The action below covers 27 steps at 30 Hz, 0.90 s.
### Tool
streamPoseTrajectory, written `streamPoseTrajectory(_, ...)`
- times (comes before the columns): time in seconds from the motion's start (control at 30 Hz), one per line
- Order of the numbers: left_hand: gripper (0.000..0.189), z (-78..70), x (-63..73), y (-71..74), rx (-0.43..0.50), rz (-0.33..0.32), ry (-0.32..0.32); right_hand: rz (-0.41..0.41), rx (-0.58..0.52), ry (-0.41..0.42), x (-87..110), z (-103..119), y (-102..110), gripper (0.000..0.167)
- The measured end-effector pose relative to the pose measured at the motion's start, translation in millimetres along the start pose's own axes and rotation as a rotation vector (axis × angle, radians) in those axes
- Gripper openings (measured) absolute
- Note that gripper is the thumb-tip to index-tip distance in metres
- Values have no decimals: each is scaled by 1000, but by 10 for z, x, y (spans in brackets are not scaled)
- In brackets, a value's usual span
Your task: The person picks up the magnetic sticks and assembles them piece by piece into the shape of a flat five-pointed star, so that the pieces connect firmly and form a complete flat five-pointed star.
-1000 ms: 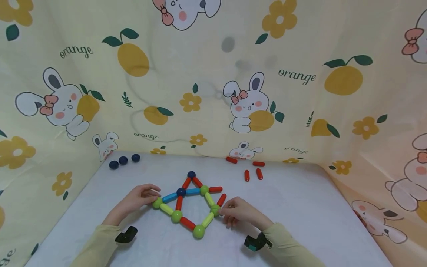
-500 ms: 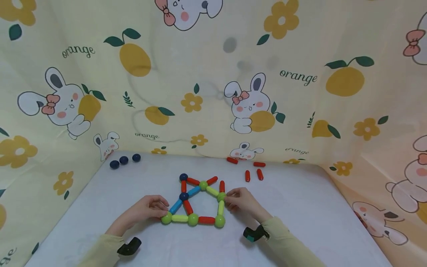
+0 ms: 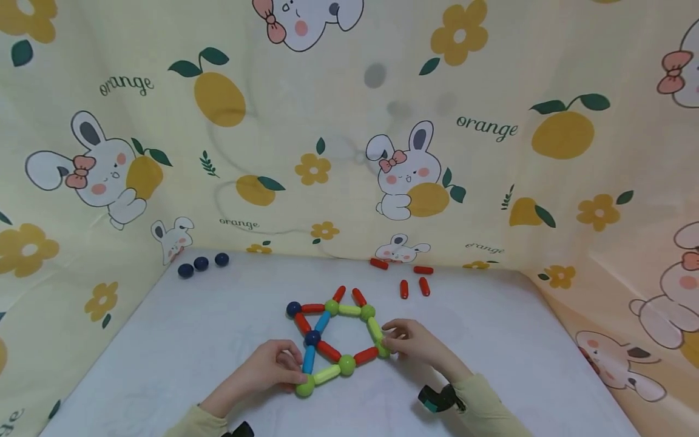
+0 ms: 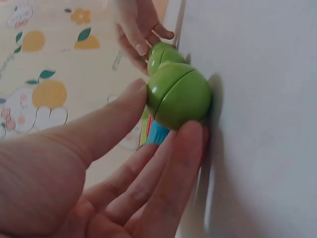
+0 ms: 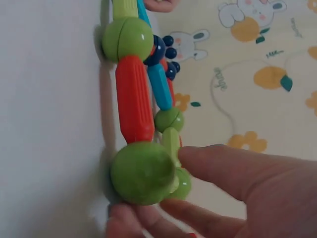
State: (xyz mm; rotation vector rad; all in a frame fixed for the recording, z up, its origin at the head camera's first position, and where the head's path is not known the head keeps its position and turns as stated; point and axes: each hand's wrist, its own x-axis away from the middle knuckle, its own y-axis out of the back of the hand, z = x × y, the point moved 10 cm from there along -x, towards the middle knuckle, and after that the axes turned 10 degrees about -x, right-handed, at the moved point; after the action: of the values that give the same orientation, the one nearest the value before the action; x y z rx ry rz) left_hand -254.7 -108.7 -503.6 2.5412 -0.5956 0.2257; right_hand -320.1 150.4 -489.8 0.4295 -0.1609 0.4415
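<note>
Ball-and-rod frame point(image 3: 329, 351) on white tabletop point(image 3: 491, 340), your left hand point(image 3: 267, 367) and right hand point(image 3: 422, 345) pinching green balls point(image 3: 304, 386), bunny-print cloth point(image 3: 333, 97) behind

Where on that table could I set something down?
Free: the table right of the right hand, out to the patterned cloth; also between the three loose dark blue balls and the left hand. Crowded: the middle, where both hands hold the ball-and-stick shape, and the back, around four loose red sticks.

The backdrop point(image 3: 338, 97) reads "orange" (repeatedly, in lowercase).
</note>
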Motion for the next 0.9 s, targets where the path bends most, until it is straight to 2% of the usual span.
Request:
streamPoseTrajectory(0.13, 35, -44, 29, -103, 21, 11, 4, -42, 20, 33, 92, 13, 13, 38)
streamPoseTrajectory(0.33, 31, -70, 21, -298, 133, 134, -18, -109, 17, 40, 89, -21, 52, 33)
streamPoseTrajectory(0.4, 31, -80, 19, -291, 133, 154, -29, -113, 17, 33, 79, -31, 81, 32)
streamPoseTrajectory(0.47, 32, -91, 3, -226, 115, 142, -38, -117, 19, 26, 61, -44, 117, 33)
streamPoseTrajectory(0.53, 32, -109, -33, -81, 69, 69, -61, -121, 23, 19, 36, -50, 160, 33)
streamPoseTrajectory(0.63, 30, -126, -111, 273, -63, -171, -95, -131, 25, 10, -7, -61, 235, 31)
streamPoseTrajectory(0.7, 29, -116, -151, 504, -164, -341, -93, -140, 12, 7, -36, -63, 280, 30)
streamPoseTrajectory(0.73, 29, -99, -174, 591, -204, -404, -83, -144, 9, 8, -50, -65, 298, 30)
streamPoseTrajectory(0.8, 29, -36, -237, 686, -223, -455, -53, -152, -7, 10, -77, -71, 318, 29)
streamPoseTrajectory(0.9, 28, 70, -333, 672, -196, -409, -25, -145, -30, 21, -117, -99, 293, 30)
